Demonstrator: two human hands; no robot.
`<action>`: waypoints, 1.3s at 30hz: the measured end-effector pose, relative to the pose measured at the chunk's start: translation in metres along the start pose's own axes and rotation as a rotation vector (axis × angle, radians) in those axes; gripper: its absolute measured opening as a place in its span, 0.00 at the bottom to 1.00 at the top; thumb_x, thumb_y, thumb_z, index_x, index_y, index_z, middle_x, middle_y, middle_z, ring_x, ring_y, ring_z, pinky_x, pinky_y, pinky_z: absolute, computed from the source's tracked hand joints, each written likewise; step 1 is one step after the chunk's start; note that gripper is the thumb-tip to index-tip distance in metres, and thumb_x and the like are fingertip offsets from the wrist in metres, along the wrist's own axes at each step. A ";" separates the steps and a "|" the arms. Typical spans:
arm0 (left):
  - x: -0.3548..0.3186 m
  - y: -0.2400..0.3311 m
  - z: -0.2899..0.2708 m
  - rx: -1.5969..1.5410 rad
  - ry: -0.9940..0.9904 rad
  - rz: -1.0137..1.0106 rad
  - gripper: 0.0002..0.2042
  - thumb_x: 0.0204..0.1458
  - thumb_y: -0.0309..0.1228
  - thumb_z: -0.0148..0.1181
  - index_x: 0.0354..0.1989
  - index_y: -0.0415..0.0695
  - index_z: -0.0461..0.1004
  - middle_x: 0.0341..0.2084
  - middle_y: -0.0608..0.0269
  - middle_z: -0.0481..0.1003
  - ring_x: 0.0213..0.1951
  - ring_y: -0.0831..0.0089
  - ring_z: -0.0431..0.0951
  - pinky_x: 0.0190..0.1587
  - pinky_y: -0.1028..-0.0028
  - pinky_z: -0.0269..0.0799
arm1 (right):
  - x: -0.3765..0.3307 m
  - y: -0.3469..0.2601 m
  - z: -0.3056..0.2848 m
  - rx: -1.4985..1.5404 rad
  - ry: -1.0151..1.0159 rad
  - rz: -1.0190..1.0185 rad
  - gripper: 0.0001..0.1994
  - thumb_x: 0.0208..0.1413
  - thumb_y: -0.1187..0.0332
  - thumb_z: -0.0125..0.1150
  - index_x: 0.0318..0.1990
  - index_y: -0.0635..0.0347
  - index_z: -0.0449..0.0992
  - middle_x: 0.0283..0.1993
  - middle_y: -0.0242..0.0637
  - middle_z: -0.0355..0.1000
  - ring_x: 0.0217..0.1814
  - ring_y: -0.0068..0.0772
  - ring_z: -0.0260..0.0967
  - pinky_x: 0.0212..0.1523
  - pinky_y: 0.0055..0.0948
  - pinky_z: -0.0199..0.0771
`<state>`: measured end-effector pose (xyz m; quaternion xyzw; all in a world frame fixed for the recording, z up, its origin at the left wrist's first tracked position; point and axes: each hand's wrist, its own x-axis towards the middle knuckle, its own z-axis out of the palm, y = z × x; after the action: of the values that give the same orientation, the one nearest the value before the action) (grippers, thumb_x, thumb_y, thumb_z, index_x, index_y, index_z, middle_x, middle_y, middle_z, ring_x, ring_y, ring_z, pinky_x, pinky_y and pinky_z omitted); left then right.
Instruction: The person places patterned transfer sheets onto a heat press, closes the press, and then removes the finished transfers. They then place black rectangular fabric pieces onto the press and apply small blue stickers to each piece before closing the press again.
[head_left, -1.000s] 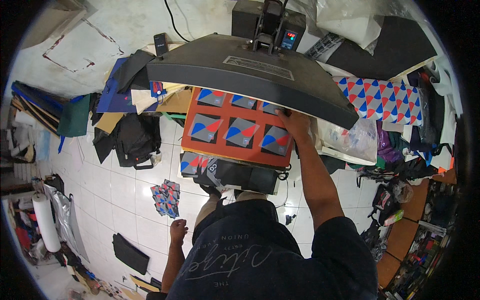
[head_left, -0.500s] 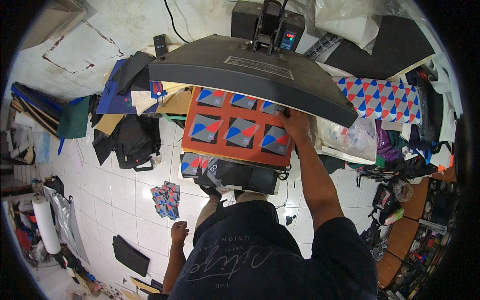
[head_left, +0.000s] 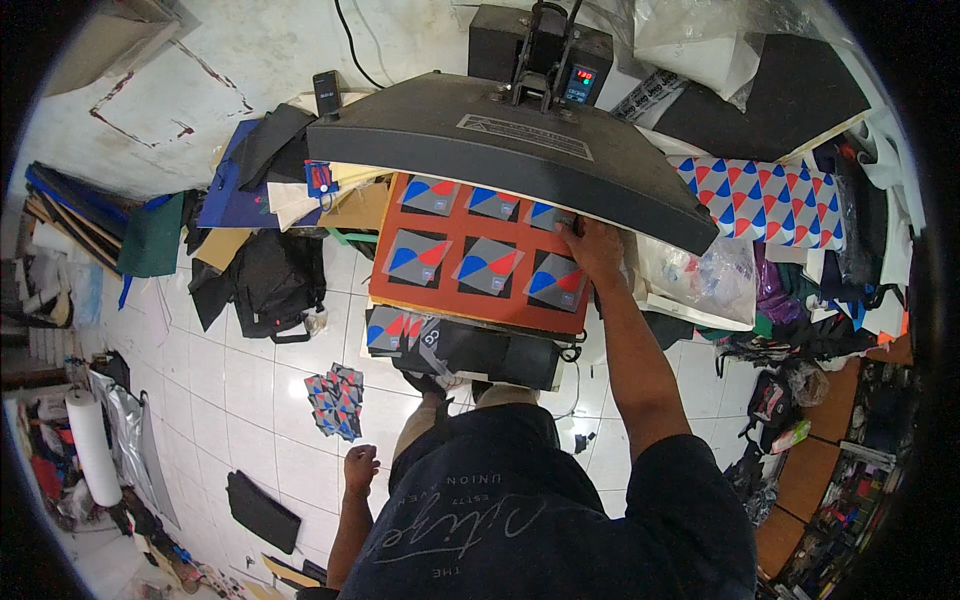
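Note:
My right hand (head_left: 597, 248) reaches under the raised top plate of a heat press (head_left: 500, 140), its fingers closed at the right edge of a printed square (head_left: 550, 214) in grey, blue and red. That square lies in the far right corner of the orange-brown press pad (head_left: 450, 222), partly hidden by the plate. Several similar squares, such as this near middle one (head_left: 488, 266), lie in two rows on the pad, each over a dark piece. Low at my side hangs my left hand (head_left: 361, 468), fingers curled, with nothing seen in it.
Below the pad's front edge, more printed squares (head_left: 385, 328) lie beside black material (head_left: 470, 355). A pile of printed pieces (head_left: 336, 400) is on the tiled floor, near a black bag (head_left: 275, 285). Patterned sheet (head_left: 760, 200) and a plastic-filled white tray (head_left: 695, 280) stand right of the press.
The whole view has shifted slightly. My right hand stays at the far right square, and my left hand still hangs at my side.

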<state>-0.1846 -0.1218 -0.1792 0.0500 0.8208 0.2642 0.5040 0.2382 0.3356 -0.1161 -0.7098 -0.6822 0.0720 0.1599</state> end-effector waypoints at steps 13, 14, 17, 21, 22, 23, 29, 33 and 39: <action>0.000 -0.001 -0.001 0.008 -0.017 -0.011 0.14 0.52 0.33 0.59 0.43 0.37 0.71 0.29 0.60 0.74 0.25 0.74 0.75 0.22 0.77 0.69 | 0.003 0.001 0.003 -0.017 0.014 -0.001 0.27 0.47 0.46 0.64 0.50 0.53 0.72 0.46 0.39 0.75 0.51 0.46 0.71 0.51 0.41 0.70; 0.001 -0.002 -0.001 0.003 -0.019 -0.008 0.14 0.52 0.33 0.59 0.43 0.37 0.71 0.29 0.60 0.74 0.25 0.74 0.75 0.22 0.77 0.69 | 0.004 0.001 0.004 -0.018 0.010 -0.005 0.27 0.47 0.46 0.64 0.50 0.52 0.72 0.45 0.39 0.75 0.50 0.46 0.71 0.51 0.42 0.70; -0.003 0.007 0.003 0.027 0.000 -0.018 0.14 0.52 0.34 0.59 0.43 0.37 0.72 0.29 0.60 0.74 0.25 0.75 0.75 0.22 0.77 0.69 | 0.003 0.000 -0.001 -0.006 -0.010 -0.019 0.27 0.47 0.46 0.63 0.51 0.51 0.71 0.45 0.40 0.75 0.50 0.46 0.72 0.51 0.42 0.70; -0.003 0.007 0.001 0.019 -0.026 0.006 0.14 0.52 0.34 0.59 0.42 0.38 0.72 0.28 0.60 0.74 0.24 0.75 0.75 0.22 0.78 0.69 | 0.001 0.001 0.000 0.024 -0.036 -0.006 0.26 0.48 0.47 0.63 0.52 0.50 0.71 0.44 0.40 0.75 0.49 0.46 0.72 0.50 0.43 0.70; -0.003 0.007 0.002 0.024 -0.015 0.008 0.14 0.52 0.34 0.59 0.42 0.38 0.72 0.28 0.60 0.74 0.24 0.75 0.75 0.22 0.78 0.69 | 0.001 0.002 0.002 0.021 -0.035 0.008 0.26 0.48 0.47 0.63 0.52 0.49 0.70 0.44 0.40 0.75 0.49 0.46 0.72 0.50 0.43 0.70; -0.003 0.007 0.002 0.030 -0.004 0.010 0.14 0.51 0.34 0.59 0.42 0.38 0.72 0.28 0.60 0.74 0.24 0.75 0.75 0.22 0.77 0.69 | 0.001 0.003 0.003 0.015 -0.019 -0.005 0.26 0.48 0.47 0.63 0.52 0.49 0.70 0.44 0.40 0.75 0.49 0.46 0.72 0.50 0.42 0.70; 0.000 0.003 0.001 -0.006 -0.020 0.019 0.14 0.51 0.34 0.59 0.42 0.38 0.72 0.28 0.59 0.74 0.24 0.74 0.75 0.22 0.76 0.69 | 0.001 0.004 0.005 -0.001 0.007 -0.024 0.27 0.48 0.47 0.63 0.52 0.50 0.70 0.44 0.40 0.75 0.49 0.46 0.73 0.51 0.42 0.70; -0.001 0.006 0.003 0.005 -0.012 0.013 0.14 0.51 0.35 0.60 0.42 0.38 0.72 0.28 0.60 0.74 0.24 0.74 0.75 0.22 0.76 0.69 | 0.000 0.003 0.001 0.015 0.003 -0.034 0.27 0.48 0.48 0.63 0.52 0.51 0.70 0.43 0.40 0.76 0.48 0.46 0.73 0.50 0.42 0.70; 0.003 0.001 0.003 0.001 -0.013 0.004 0.15 0.51 0.34 0.60 0.42 0.37 0.72 0.28 0.60 0.74 0.23 0.74 0.75 0.22 0.76 0.68 | 0.001 0.002 0.000 0.016 -0.017 -0.040 0.27 0.48 0.47 0.63 0.53 0.50 0.69 0.42 0.40 0.76 0.48 0.47 0.73 0.49 0.43 0.70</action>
<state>-0.1840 -0.1187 -0.1816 0.0537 0.8176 0.2645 0.5086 0.2402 0.3367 -0.1164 -0.6942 -0.6969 0.0802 0.1611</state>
